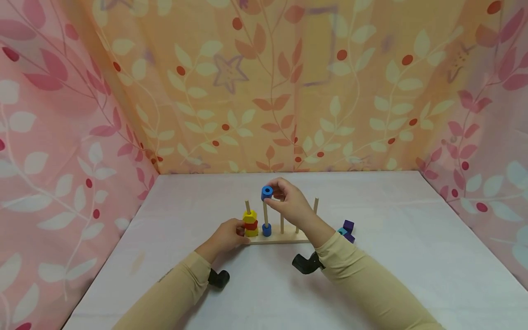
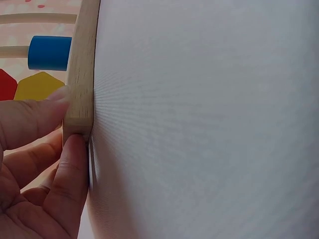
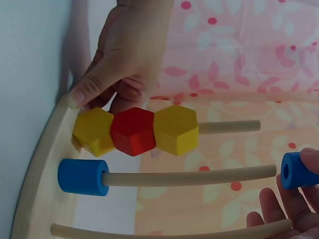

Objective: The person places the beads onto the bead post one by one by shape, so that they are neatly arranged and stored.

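A wooden peg stand sits on the white table with a row of upright pegs. On its leftmost peg are stacked a yellow, a red and another yellow hexagonal bead. A blue cylinder bead rests at the bottom of the second peg. My left hand grips the stand's left end, thumb on the base and fingers around its end. With thumb and fingertips, my right hand pinches another blue cylinder bead right at the tip of the second peg, its hole facing the peg.
Purple blocks and a teal block lie right of the stand, partly behind the right forearm. More bare pegs rise along the stand. A black device is worn at each wrist. Patterned curtains enclose the table.
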Demonstrator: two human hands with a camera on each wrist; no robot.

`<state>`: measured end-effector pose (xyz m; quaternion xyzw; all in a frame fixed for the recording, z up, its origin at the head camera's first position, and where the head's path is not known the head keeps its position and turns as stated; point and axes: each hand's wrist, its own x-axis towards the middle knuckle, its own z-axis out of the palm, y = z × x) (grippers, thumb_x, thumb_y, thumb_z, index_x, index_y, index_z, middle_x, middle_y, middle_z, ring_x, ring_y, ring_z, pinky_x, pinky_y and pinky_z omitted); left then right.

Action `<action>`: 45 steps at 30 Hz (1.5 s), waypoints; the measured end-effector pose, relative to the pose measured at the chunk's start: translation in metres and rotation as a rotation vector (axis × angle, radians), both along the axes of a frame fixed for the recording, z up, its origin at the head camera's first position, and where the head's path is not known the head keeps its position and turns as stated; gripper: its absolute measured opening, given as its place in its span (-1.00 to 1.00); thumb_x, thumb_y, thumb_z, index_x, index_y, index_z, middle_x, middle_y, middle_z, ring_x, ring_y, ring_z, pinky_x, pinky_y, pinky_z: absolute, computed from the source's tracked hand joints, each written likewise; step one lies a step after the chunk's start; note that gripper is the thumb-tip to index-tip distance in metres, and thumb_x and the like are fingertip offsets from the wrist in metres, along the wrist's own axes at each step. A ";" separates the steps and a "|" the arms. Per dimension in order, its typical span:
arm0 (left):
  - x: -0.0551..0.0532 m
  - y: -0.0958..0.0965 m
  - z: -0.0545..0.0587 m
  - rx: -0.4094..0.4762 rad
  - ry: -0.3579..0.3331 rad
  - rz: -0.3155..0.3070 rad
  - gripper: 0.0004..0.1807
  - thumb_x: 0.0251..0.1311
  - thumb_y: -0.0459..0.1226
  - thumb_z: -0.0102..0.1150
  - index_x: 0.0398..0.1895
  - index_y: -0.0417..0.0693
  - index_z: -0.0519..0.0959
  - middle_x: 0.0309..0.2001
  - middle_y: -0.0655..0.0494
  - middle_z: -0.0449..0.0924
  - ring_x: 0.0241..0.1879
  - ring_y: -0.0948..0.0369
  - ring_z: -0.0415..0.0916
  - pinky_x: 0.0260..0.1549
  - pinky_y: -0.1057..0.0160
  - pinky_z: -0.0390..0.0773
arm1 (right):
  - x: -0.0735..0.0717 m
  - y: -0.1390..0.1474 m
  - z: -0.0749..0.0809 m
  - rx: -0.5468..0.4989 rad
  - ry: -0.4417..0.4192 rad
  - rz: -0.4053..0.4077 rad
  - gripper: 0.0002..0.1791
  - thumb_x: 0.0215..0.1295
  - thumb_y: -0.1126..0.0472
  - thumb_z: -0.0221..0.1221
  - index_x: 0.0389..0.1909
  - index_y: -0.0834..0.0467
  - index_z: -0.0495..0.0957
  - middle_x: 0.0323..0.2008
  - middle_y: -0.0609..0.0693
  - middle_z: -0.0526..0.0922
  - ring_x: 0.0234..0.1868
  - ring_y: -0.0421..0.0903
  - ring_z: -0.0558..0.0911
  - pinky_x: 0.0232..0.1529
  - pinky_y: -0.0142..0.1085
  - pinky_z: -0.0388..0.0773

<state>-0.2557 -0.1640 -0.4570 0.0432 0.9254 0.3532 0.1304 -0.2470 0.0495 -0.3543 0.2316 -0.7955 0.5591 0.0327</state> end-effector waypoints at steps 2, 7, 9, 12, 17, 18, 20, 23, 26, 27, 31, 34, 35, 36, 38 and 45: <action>0.000 0.000 0.000 -0.002 -0.003 -0.004 -0.52 -0.09 -0.24 0.39 -0.02 -0.08 0.54 -0.33 0.08 0.43 -0.31 0.13 0.34 -0.31 0.24 0.42 | 0.000 -0.002 -0.003 -0.001 -0.015 0.002 -0.74 0.17 0.25 0.21 -0.11 0.10 0.45 -0.19 -0.03 0.54 -0.11 -0.07 0.50 0.02 -0.17 0.42; -0.001 0.000 -0.001 0.008 0.000 -0.006 -0.52 -0.10 -0.25 0.39 -0.02 -0.08 0.54 -0.32 0.07 0.43 -0.30 0.13 0.35 -0.30 0.22 0.41 | 0.000 -0.005 -0.006 -0.019 -0.047 -0.002 -0.73 0.18 0.26 0.20 -0.10 0.10 0.44 -0.19 -0.02 0.54 -0.16 -0.09 0.55 -0.05 -0.21 0.48; -0.001 0.000 -0.001 0.011 -0.001 -0.005 -0.52 -0.10 -0.25 0.39 -0.02 -0.08 0.54 -0.32 0.07 0.44 -0.30 0.13 0.35 -0.29 0.21 0.42 | 0.000 -0.005 -0.005 -0.017 -0.057 -0.015 -0.73 0.18 0.26 0.20 -0.09 0.10 0.44 -0.18 -0.02 0.53 -0.18 -0.10 0.56 -0.08 -0.22 0.49; -0.001 0.000 0.000 0.011 0.000 -0.003 -0.52 -0.10 -0.24 0.39 -0.01 -0.07 0.54 -0.32 0.08 0.44 -0.30 0.13 0.35 -0.28 0.21 0.41 | 0.000 -0.006 -0.005 -0.010 -0.074 -0.030 -0.72 0.17 0.24 0.21 -0.09 0.09 0.45 -0.17 -0.02 0.52 -0.19 -0.10 0.56 -0.12 -0.23 0.51; 0.000 0.000 0.000 0.012 0.019 -0.016 -0.52 -0.11 -0.24 0.40 -0.03 -0.08 0.55 -0.33 0.08 0.44 -0.31 0.14 0.35 -0.29 0.20 0.41 | -0.001 -0.009 -0.007 0.009 -0.086 -0.046 -0.71 0.14 0.24 0.24 -0.09 0.08 0.47 -0.20 -0.02 0.54 -0.24 -0.10 0.56 -0.18 -0.25 0.53; 0.000 -0.001 0.000 0.015 0.021 -0.017 -0.52 -0.11 -0.25 0.40 -0.03 -0.08 0.56 -0.33 0.08 0.44 -0.30 0.14 0.35 -0.28 0.20 0.42 | -0.001 -0.009 -0.008 0.012 -0.092 -0.052 -0.68 0.13 0.25 0.24 -0.08 0.08 0.46 -0.20 -0.02 0.54 -0.24 -0.10 0.56 -0.18 -0.25 0.53; 0.000 -0.001 -0.001 0.023 0.016 -0.013 -0.52 -0.12 -0.25 0.40 -0.04 -0.08 0.56 -0.32 0.09 0.46 -0.29 0.14 0.36 -0.24 0.18 0.42 | 0.000 -0.010 -0.010 0.007 -0.115 -0.066 -0.61 0.11 0.28 0.26 -0.01 0.08 0.43 -0.21 0.00 0.54 -0.24 -0.09 0.55 -0.17 -0.26 0.54; 0.000 -0.001 -0.001 0.035 0.004 -0.001 -0.52 -0.11 -0.26 0.40 -0.03 -0.08 0.56 -0.27 0.08 0.46 -0.25 0.13 0.38 -0.17 0.13 0.45 | 0.000 -0.011 -0.014 -0.015 -0.150 -0.084 -0.43 0.09 0.32 0.27 0.13 0.06 0.30 -0.20 0.03 0.52 -0.23 -0.09 0.55 -0.15 -0.26 0.54; 0.000 -0.001 -0.001 0.044 -0.008 0.015 -0.52 -0.10 -0.27 0.39 -0.02 -0.08 0.55 -0.24 0.09 0.47 -0.23 0.14 0.39 -0.11 0.10 0.46 | 0.000 -0.012 -0.020 -0.045 -0.168 -0.097 -0.26 0.06 0.35 0.28 0.24 0.04 0.16 -0.20 0.06 0.52 -0.23 -0.07 0.54 -0.13 -0.26 0.53; 0.000 -0.001 -0.001 0.043 -0.004 0.011 -0.52 -0.10 -0.27 0.39 -0.02 -0.08 0.55 -0.24 0.09 0.46 -0.23 0.14 0.39 -0.12 0.11 0.46 | 0.000 -0.012 -0.022 -0.052 -0.172 -0.103 -0.22 0.05 0.36 0.29 0.27 0.04 0.13 -0.19 0.06 0.52 -0.23 -0.07 0.54 -0.13 -0.25 0.53; 0.000 -0.001 -0.001 0.032 0.014 -0.001 -0.53 -0.10 -0.26 0.39 -0.03 -0.06 0.55 -0.29 0.10 0.47 -0.26 0.14 0.38 -0.17 0.15 0.45 | 0.000 -0.012 -0.029 -0.075 -0.195 -0.126 -0.15 0.03 0.35 0.30 0.30 0.01 0.06 -0.19 0.05 0.53 -0.22 -0.07 0.53 -0.11 -0.25 0.52; 0.001 -0.001 -0.001 0.028 0.022 -0.008 -0.53 -0.10 -0.25 0.39 -0.03 -0.06 0.56 -0.30 0.10 0.47 -0.27 0.14 0.38 -0.18 0.14 0.44 | 0.001 -0.013 -0.036 -0.083 -0.209 -0.133 -0.16 0.04 0.35 0.29 0.31 0.03 0.06 -0.18 0.04 0.54 -0.21 -0.08 0.53 -0.09 -0.25 0.51; 0.001 -0.001 0.000 0.030 0.019 -0.006 -0.53 -0.10 -0.25 0.39 -0.03 -0.06 0.56 -0.29 0.10 0.47 -0.26 0.14 0.38 -0.17 0.14 0.44 | 0.001 -0.013 -0.038 -0.084 -0.213 -0.135 -0.18 0.05 0.35 0.29 0.30 0.03 0.07 -0.19 0.04 0.54 -0.22 -0.08 0.53 -0.09 -0.26 0.51; 0.002 0.000 0.000 0.031 0.017 -0.002 -0.53 -0.10 -0.26 0.39 -0.03 -0.07 0.56 -0.28 0.10 0.47 -0.26 0.14 0.38 -0.15 0.13 0.45 | 0.002 -0.013 -0.040 -0.084 -0.215 -0.136 -0.20 0.05 0.35 0.29 0.28 0.04 0.09 -0.19 0.04 0.54 -0.22 -0.08 0.53 -0.09 -0.26 0.51; 0.002 0.000 0.001 0.035 0.007 0.005 -0.53 -0.09 -0.26 0.39 -0.03 -0.07 0.55 -0.26 0.10 0.47 -0.25 0.14 0.39 -0.13 0.12 0.45 | 0.002 -0.014 -0.044 -0.076 -0.214 -0.138 -0.27 0.06 0.35 0.28 0.23 0.08 0.15 -0.20 0.04 0.53 -0.23 -0.09 0.54 -0.10 -0.27 0.52; 0.002 0.001 0.001 0.017 0.004 0.014 -0.53 -0.09 -0.27 0.38 -0.02 -0.10 0.54 -0.24 0.09 0.46 -0.25 0.15 0.38 -0.14 0.14 0.46 | 0.001 -0.014 -0.061 -0.027 -0.225 -0.165 -0.66 0.08 0.30 0.28 -0.15 0.19 0.40 -0.24 0.04 0.54 -0.21 -0.09 0.54 -0.12 -0.25 0.50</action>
